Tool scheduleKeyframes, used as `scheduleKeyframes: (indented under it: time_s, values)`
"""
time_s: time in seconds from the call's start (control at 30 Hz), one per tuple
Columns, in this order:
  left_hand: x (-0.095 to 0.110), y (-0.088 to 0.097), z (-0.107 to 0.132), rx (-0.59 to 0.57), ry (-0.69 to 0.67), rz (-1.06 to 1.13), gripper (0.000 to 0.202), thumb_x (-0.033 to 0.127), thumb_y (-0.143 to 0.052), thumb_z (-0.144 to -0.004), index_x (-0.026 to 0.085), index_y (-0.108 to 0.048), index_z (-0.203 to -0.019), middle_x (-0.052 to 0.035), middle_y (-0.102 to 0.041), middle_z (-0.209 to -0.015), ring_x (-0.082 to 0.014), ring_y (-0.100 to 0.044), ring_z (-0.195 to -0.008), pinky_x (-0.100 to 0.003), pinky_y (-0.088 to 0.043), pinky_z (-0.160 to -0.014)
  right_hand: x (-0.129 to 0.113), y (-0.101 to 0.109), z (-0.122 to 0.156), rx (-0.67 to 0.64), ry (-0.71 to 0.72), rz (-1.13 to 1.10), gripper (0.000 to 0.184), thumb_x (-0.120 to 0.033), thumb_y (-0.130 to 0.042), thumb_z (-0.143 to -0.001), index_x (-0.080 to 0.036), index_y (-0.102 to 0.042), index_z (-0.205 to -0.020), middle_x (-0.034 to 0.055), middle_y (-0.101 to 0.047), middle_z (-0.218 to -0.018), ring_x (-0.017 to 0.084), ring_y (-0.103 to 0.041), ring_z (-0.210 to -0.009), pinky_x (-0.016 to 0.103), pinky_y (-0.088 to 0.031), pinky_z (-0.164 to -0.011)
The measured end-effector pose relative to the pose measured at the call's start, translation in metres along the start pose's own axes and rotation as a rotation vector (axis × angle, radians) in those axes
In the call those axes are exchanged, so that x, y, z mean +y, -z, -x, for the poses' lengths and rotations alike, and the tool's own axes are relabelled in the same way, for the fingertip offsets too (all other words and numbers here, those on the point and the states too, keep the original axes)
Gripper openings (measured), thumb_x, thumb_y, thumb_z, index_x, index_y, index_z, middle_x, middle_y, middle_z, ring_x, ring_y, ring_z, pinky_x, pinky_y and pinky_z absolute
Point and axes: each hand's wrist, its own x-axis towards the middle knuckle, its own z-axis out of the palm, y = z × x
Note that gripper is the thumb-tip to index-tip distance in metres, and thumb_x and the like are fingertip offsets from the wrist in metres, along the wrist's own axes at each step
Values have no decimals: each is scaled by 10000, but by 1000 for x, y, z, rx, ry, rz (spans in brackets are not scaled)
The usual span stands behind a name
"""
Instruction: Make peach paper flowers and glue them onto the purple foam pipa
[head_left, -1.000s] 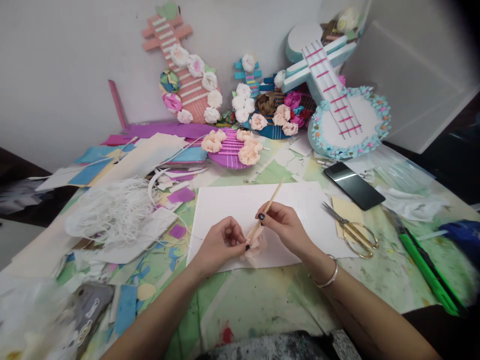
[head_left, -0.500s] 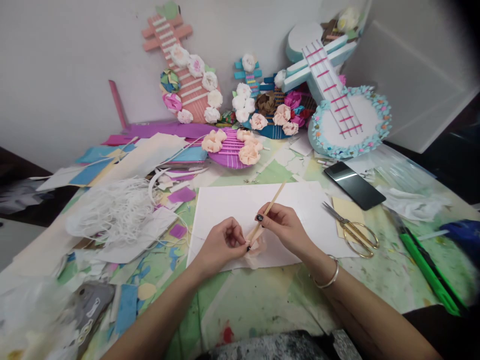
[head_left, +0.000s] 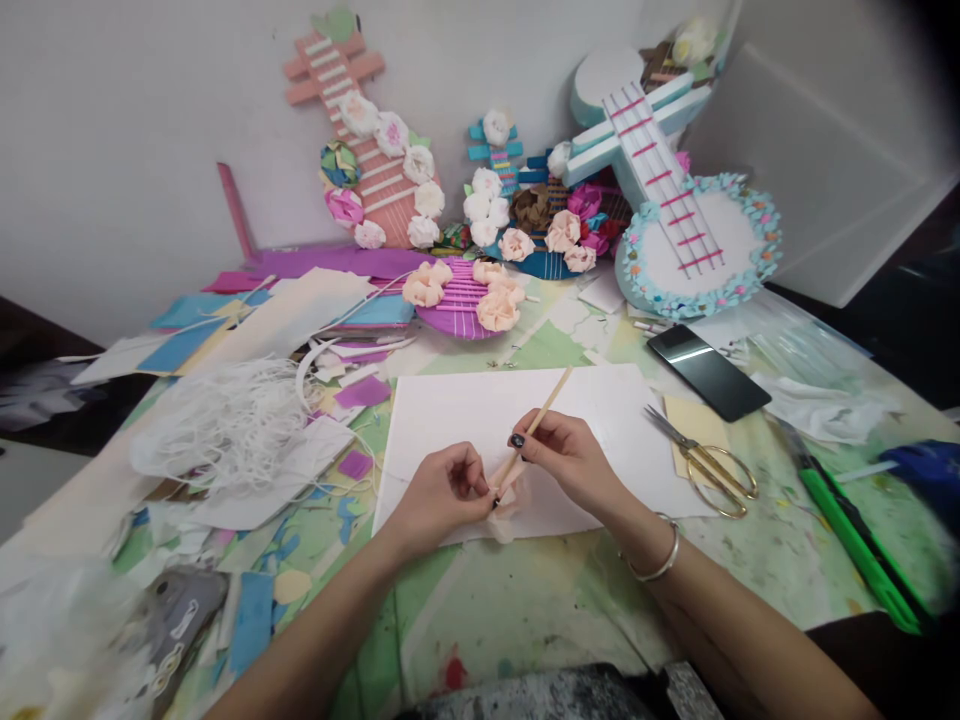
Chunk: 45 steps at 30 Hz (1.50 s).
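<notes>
My right hand (head_left: pixel 562 455) is closed around a thin wooden stick (head_left: pixel 551 397) that slants down to the left. The stick's lower end meets a pale peach piece of crepe paper (head_left: pixel 508 508), which looks folded like petals. My left hand (head_left: pixel 450 490) pinches this paper between thumb and fingers at the stick's tip. Both hands are over a white sheet (head_left: pixel 442 410) on the table. Part of the peach paper is hidden behind my fingers.
Gold-handled scissors (head_left: pixel 705 460), a black phone (head_left: pixel 709 370) and a green utility knife (head_left: pixel 855 540) lie at right. White shredded strips (head_left: pixel 232 425) and paper scraps cover the left. Behind stand a purple flower-decorated piece (head_left: pixel 461 300) and a light-blue guitar-shaped piece (head_left: pixel 697 245).
Both hands stay in nearly the same place, still on the stick and the peach paper. Only slight shifts of the fingers and the stick show.
</notes>
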Motion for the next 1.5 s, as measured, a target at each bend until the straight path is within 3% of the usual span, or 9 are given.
scheduleKeyframes:
  time_s: [0.87,1.13,1.5]
  values:
    - [-2,-1,-1,13,19,-5,260,154,-628,-624,188,-375,-575,57,-480,-558,-75,-406,-534,-200,-310,-520,2,0,1,-7,-7,18,183,-355,-617,-816,-174,-612,-800,10,-579,-713,128,-532,-667,269,-450,-635]
    - [-3,-1,-2,3,28,53,280,167,-652,-638,185,-381,-572,35,-537,-583,-87,-483,-564,-207,-365,-552,0,1,0,0,-10,12,181,-352,-618,-815,-171,-612,-802,8,-580,-708,126,-538,-667,268,-450,-634]
    - [-2,1,0,76,-9,54,300,235,-699,-671,181,-425,-561,-1,-591,-639,-131,-543,-660,-243,-411,-632,-1,1,-3,105,-54,-39,276,-402,-688,-751,-157,-571,-696,-23,-522,-564,99,-496,-527,234,-390,-509]
